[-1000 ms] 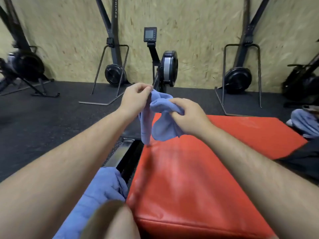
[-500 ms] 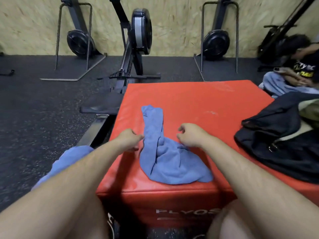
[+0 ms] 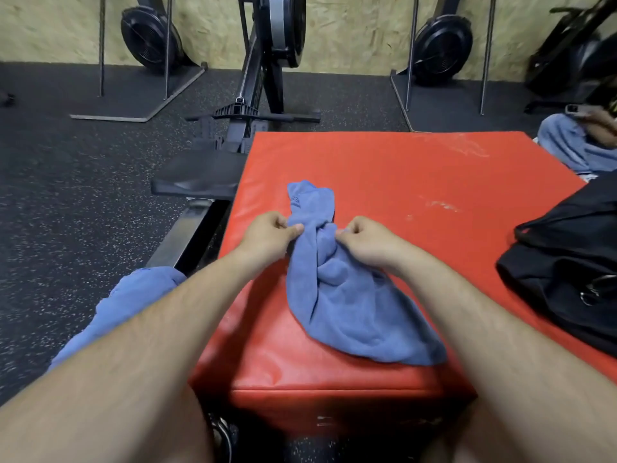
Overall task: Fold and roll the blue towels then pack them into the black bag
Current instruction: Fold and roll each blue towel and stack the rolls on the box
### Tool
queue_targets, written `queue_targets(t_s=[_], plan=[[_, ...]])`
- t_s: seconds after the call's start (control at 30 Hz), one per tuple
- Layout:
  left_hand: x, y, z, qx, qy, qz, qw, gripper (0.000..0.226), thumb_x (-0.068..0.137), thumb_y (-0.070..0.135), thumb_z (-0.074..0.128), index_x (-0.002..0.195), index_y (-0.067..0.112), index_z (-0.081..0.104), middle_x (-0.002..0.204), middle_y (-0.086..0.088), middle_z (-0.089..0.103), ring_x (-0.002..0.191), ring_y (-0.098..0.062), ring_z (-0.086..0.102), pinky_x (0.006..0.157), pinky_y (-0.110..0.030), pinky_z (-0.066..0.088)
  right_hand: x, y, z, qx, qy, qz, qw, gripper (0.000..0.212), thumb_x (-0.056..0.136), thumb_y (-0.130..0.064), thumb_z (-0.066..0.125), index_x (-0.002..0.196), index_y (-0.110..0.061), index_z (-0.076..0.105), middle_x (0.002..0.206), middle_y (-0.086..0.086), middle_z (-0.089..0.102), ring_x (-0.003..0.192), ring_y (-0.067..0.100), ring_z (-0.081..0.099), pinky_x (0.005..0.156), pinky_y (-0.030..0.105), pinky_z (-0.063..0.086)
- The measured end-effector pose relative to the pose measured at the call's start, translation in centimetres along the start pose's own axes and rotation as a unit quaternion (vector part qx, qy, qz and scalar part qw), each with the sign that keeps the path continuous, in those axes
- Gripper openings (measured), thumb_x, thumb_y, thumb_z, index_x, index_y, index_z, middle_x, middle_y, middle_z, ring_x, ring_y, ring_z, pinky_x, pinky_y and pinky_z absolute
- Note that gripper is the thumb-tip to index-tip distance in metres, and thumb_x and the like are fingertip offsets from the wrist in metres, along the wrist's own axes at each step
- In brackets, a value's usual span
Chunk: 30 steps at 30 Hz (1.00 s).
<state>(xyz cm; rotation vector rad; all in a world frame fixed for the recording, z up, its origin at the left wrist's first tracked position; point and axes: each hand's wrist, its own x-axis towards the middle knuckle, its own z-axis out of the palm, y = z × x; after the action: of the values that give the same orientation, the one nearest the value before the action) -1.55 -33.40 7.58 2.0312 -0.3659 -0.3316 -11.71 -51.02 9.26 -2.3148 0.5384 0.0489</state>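
Note:
A crumpled blue towel (image 3: 347, 295) lies on the red padded box (image 3: 417, 182), bunched narrow at its far end and spread wider toward me. My left hand (image 3: 270, 233) pinches the towel's left edge with thumb and fingers. My right hand (image 3: 365, 237) pinches its right edge at the same height. The black bag (image 3: 564, 272) sits on the box's right side, apart from both hands. A second blue towel (image 3: 133, 302) lies low on the left, partly hidden behind my left forearm.
A rowing machine (image 3: 263, 78) stands just beyond the box's left side, its rail running down toward me. More rowing machines lean on the wooden wall. Another person (image 3: 581, 142) sits on the floor at the right. The floor is dark speckled rubber.
A second ago I held the towel up in the air with both hands. It then landed on the red box, and both hands have now closed in and pinched its edges.

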Motion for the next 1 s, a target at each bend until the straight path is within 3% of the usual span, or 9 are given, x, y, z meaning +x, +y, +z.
queue_targets(t_s=[0.13,0.27,0.37,0.47,0.53,0.6,0.67,0.83,1.0], plan=[[1.7,-1.2,-2.6,-0.049,0.083,-0.011,0.995,0.029,0.090,0.031,0.071,0.072,0.018,0.052,0.065,-0.001,0.058,0.059,-0.017,0.055,0.064,-0.037,0.054,0.2,-0.3,-2.4,0.102,0.118,-0.009,0.988,0.051,0.100,-0.028,0.049,0.053,-0.021,0.030,0.048,-0.006,0.024,0.041,0.010,0.019,0.046,0.031,0.016],[2.5,-2.0,-4.3,-0.065,0.129,-0.020,0.989,0.025,0.089,0.032,0.070,0.073,0.021,0.054,0.073,-0.002,0.062,0.067,-0.018,0.056,0.076,-0.047,0.057,-2.1,-0.8,-5.7,0.136,0.189,0.006,0.972,0.033,0.081,-0.017,0.059,0.054,-0.019,0.040,0.063,0.008,0.031,0.058,0.017,0.027,0.053,0.033,0.019],[2.6,-2.1,-4.5,-0.071,0.121,-0.017,0.990,0.023,0.087,0.030,0.072,0.072,0.019,0.058,0.073,-0.004,0.064,0.067,-0.019,0.057,0.073,-0.045,0.057,-4.6,-0.2,-7.0,0.086,0.061,0.037,0.994,0.006,0.069,-0.015,0.065,0.069,-0.014,0.059,0.068,0.009,0.041,0.065,0.018,0.034,0.056,0.032,0.024],[2.4,-1.7,-4.4,-0.052,0.056,-0.031,0.997,0.028,0.088,0.023,0.073,0.067,0.019,0.055,0.065,-0.003,0.057,0.061,-0.019,0.049,0.060,-0.033,0.045,-6.8,1.4,-6.0,0.044,-0.105,0.086,0.990,0.025,0.055,-0.020,0.069,0.078,-0.014,0.064,0.074,0.010,0.044,0.068,0.021,0.037,0.051,0.027,0.027],[2.2,-1.4,-4.3,-0.044,-0.016,-0.046,0.998,0.029,0.089,0.021,0.073,0.066,0.018,0.056,0.060,0.000,0.052,0.059,-0.018,0.044,0.055,-0.027,0.036,-7.2,2.1,-4.8,-0.008,-0.142,0.119,0.983,0.042,0.054,-0.038,0.073,0.088,-0.014,0.069,0.076,0.009,0.046,0.068,0.021,0.042,0.050,0.026,0.031],[1.7,-0.9,-4.1,-0.040,-0.070,-0.051,0.995,0.017,0.089,0.019,0.072,0.076,0.014,0.064,0.065,-0.002,0.056,0.061,-0.018,0.045,0.055,-0.027,0.034,-7.0,2.2,-3.9,-0.069,-0.142,0.141,0.977,0.046,0.068,-0.059,0.072,0.086,-0.017,0.069,0.068,0.005,0.047,0.059,0.020,0.043,0.050,0.026,0.032],[1.2,-0.6,-3.8,-0.047,-0.082,-0.049,0.994,0.005,0.090,0.016,0.071,0.089,0.011,0.068,0.077,-0.007,0.060,0.069,-0.018,0.048,0.058,-0.028,0.036,-6.7,2.2,-3.1,-0.112,-0.116,0.137,0.977,0.047,0.083,-0.064,0.062,0.073,-0.018,0.061,0.060,0.002,0.045,0.051,0.019,0.040,0.047,0.025,0.030],[0.0,-0.4,-3.3,-0.031,-0.092,-0.049,0.994,0.006,0.090,0.016,0.072,0.086,0.015,0.067,0.082,-0.005,0.059,0.076,-0.017,0.049,0.064,-0.029,0.037,-5.0,2.1,-0.7,-0.110,-0.005,0.066,0.992,0.038,0.089,-0.043,0.065,0.076,-0.007,0.069,0.064,0.008,0.063,0.059,0.017,0.051,0.055,0.029,0.040],[-0.5,-0.5,-2.8,-0.030,-0.069,-0.055,0.996,0.009,0.088,0.015,0.074,0.084,0.016,0.066,0.078,-0.001,0.059,0.072,-0.014,0.050,0.059,-0.027,0.036,-2.7,-0.4,0.9,-0.053,-0.026,0.014,0.998,0.024,0.087,-0.032,0.069,0.089,-0.008,0.073,0.068,0.010,0.070,0.055,0.017,0.055,0.054,0.028,0.045]])
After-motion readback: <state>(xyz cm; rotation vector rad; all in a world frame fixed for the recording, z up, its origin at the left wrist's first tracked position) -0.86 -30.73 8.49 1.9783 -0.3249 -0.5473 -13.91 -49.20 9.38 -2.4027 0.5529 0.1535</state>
